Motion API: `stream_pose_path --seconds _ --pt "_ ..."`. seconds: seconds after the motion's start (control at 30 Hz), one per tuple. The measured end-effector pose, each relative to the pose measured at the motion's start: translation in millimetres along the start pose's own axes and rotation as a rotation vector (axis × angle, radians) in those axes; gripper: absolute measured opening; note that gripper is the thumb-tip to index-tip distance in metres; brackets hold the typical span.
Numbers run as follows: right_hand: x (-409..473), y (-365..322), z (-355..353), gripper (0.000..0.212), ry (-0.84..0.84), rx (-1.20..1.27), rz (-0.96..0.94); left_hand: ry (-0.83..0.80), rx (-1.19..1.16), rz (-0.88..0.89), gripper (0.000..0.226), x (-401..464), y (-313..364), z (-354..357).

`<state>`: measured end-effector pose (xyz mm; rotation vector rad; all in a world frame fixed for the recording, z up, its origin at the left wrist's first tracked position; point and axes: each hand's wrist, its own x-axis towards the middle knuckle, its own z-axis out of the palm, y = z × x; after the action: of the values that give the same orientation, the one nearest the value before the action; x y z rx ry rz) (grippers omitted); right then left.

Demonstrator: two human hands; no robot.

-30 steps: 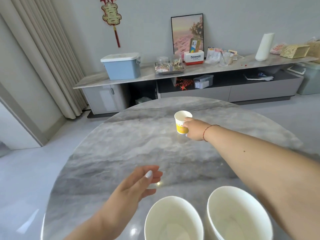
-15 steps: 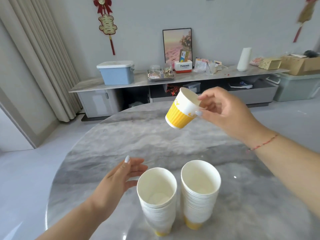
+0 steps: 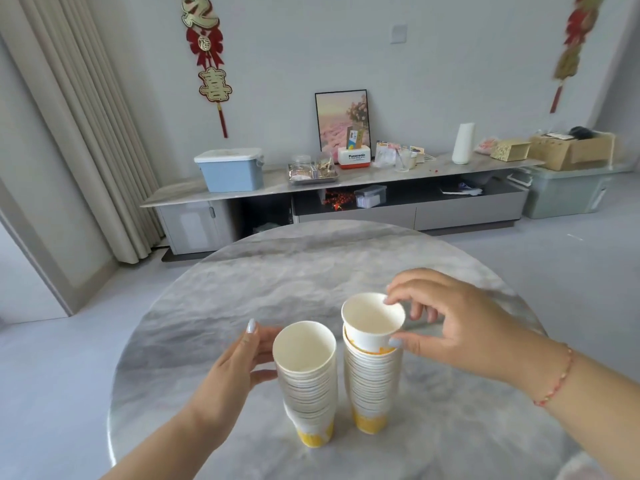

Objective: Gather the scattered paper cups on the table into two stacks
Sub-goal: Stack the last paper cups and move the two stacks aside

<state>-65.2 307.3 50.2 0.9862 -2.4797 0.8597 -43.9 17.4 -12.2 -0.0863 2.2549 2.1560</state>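
Two tall stacks of white-and-yellow paper cups stand side by side near the front of the round grey marble table (image 3: 242, 296). My right hand (image 3: 446, 323) pinches the rim of a single paper cup (image 3: 372, 323) that sits partly sunk into the top of the right stack (image 3: 372, 389). My left hand (image 3: 239, 362) rests against the upper left side of the left stack (image 3: 308, 386), thumb and fingers wrapped partly around it. No loose cups show elsewhere on the table.
Beyond the table a long low cabinet (image 3: 346, 188) runs along the wall with a blue box (image 3: 230, 169), a tray and small items on it. Curtains (image 3: 79, 133) hang at the left. Grey floor surrounds the table.
My right hand carried the cup from the table's far side, through the air, down onto the right stack. My left hand moved in to touch the left stack. The view tilted up.
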Motion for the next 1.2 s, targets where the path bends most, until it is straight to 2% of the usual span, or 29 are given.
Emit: stream_pose_path --seconds 0.13,0.2,0.3,0.37,0.43,0.5,0.57,0.63,0.73,0.83,0.97,1.2 --pt "-13.0 6.0 3.0 0.063 -0.044 -0.078 0.053 -0.058 0.007 0.008 0.037 -6.1 -6.3 -6.8" --pt "-17.1 6.6 11.1 0.070 -0.161 -0.135 0.081 -0.119 0.093 -0.008 0.060 -8.0 -9.1 -9.7" --pt "-20.0 5.2 24.1 0.080 -0.313 -0.179 0.112 -0.175 0.228 -0.039 0.072 -8.4 -15.1 -11.5" --pt "-20.7 7.3 27.2 0.097 -0.273 -0.160 0.146 -0.222 0.293 -0.053 0.074 -8.9 -17.3 -10.8" --pt "-22.4 15.0 32.2 0.119 -0.204 -0.028 0.287 -0.260 0.358 -0.071 0.074 -8.5 -24.6 -9.6" --pt "-27.0 25.3 44.0 0.129 -0.190 0.117 0.426 -0.274 0.423 -0.098 0.074 -8.7 -36.4 -7.3" --pt "-33.8 33.9 61.6 0.120 -0.230 0.229 0.499 -0.272 0.455 -0.116 0.079 -8.8 -51.4 -2.9" --pt "-38.9 35.5 78.5 0.100 -0.264 0.313 0.516 -0.246 0.450 -0.101 0.084 -8.8 -63.8 6.2" --pt "-43.3 33.8 98.1 0.086 -0.251 0.344 0.541 -0.149 0.418 -0.063 0.073 -8.1 -74.5 22.2" --pt "-44.3 32.5 110.7 0.080 -0.232 0.299 0.538 -0.044 0.428 -0.030 0.060 -10.0 -75.9 34.8" --pt "-39.5 30.9 118.5 0.076 -0.209 0.265 0.526 0.039 0.485 -0.027 0.053 -2.3 -82.0 32.8" --pt "-23.3 23.3 131.7 0.067 -0.207 0.274 0.580 0.254 0.517 -0.093 0.044 45.7 -72.1 -28.2"
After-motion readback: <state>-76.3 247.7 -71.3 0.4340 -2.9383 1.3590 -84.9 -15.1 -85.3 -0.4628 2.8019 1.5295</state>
